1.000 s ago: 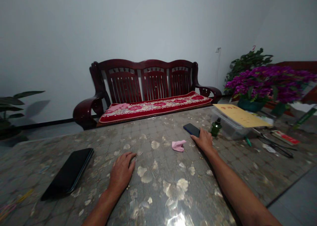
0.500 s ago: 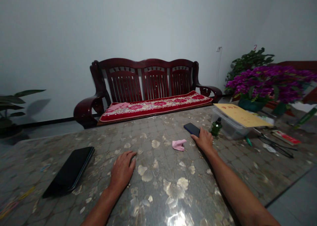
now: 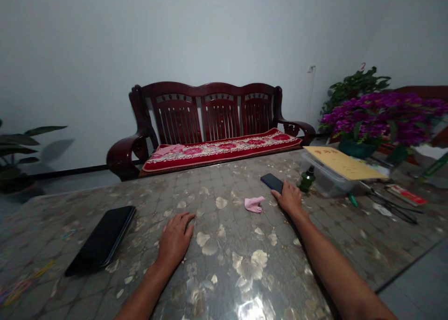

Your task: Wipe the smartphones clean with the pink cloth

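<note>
My right hand (image 3: 289, 197) rests on the table with its thumb and fingers around the near end of a dark smartphone (image 3: 271, 181), which lies flat, screen up. Left of that hand lies a small crumpled pink cloth (image 3: 254, 204). Just right of it stands a small dark green bottle (image 3: 306, 180). My left hand (image 3: 176, 236) lies palm down on the patterned tabletop (image 3: 224, 245), fingers loosely stretched, with nothing visible in it. A larger black device or case (image 3: 101, 239) with a flat dark face lies to its left.
On the right are a clear plastic box (image 3: 329, 182) with a yellow booklet (image 3: 345, 162) over it, glasses (image 3: 395, 206), a red and white packet (image 3: 408, 195) and purple flowers (image 3: 381, 117). Coloured bands (image 3: 24, 285) lie at lower left. Behind the table stands a wooden bench (image 3: 217, 110).
The whole scene sits slightly farther right in the view. Both hands, the smartphone and the pink cloth keep their places on the table.
</note>
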### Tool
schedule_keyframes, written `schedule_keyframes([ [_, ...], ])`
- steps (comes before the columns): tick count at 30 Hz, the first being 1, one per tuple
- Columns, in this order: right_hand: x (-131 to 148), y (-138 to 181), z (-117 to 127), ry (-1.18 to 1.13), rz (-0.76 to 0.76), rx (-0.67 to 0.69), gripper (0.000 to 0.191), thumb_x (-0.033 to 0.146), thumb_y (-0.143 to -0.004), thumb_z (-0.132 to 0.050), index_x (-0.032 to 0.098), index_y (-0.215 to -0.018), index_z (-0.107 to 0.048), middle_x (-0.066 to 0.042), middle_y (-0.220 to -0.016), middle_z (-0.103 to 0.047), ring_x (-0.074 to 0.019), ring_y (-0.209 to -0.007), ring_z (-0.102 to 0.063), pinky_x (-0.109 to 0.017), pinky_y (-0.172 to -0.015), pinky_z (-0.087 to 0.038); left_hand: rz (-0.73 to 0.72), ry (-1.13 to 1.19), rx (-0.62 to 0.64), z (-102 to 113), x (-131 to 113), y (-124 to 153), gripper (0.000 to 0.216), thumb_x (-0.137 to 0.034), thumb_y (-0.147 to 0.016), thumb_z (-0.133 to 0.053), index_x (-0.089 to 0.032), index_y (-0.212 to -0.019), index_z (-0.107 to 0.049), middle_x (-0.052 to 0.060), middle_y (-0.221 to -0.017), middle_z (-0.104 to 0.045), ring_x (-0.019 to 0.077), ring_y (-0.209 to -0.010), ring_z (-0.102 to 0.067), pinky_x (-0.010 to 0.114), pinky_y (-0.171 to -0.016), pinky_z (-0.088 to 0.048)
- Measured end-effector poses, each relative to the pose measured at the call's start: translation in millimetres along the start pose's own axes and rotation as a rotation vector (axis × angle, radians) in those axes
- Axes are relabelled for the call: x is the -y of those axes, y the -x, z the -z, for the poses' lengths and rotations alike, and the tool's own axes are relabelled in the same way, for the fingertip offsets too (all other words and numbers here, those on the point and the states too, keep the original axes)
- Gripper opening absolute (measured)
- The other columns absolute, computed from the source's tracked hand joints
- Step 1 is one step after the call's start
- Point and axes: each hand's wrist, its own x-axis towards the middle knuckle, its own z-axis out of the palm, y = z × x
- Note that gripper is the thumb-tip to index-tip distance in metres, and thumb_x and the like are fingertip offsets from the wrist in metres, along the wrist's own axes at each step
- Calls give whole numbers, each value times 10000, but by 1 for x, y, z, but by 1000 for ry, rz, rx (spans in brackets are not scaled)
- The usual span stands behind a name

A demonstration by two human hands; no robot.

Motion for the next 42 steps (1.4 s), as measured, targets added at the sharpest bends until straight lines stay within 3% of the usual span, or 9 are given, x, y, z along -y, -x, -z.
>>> schedule_keyframes([
  [21, 3, 2, 2, 17, 1, 5, 702, 519, -958, -502, 63, -1481, -393, -235, -1405, -533, -384, -1275, -477, -447, -1016, -369, 25, 34, 5, 0, -1, 1, 314, -239, -933, -468, -227, -1155, -689, 80, -1250, -673, 259, -1184, -587, 436, -1059, -448],
  [42, 9, 15, 16, 57, -10, -72, 650, 491, -965, -474, 47, -1440, -455, -266, -1331, -575, -385, -1217, -508, -468, -992, -370, 29, 21, 27, 1, -1, 1, 309, -229, -939, -487, -219, -1176, -686, 85, -1269, -660, 265, -1200, -583, 417, -1033, -455],
])
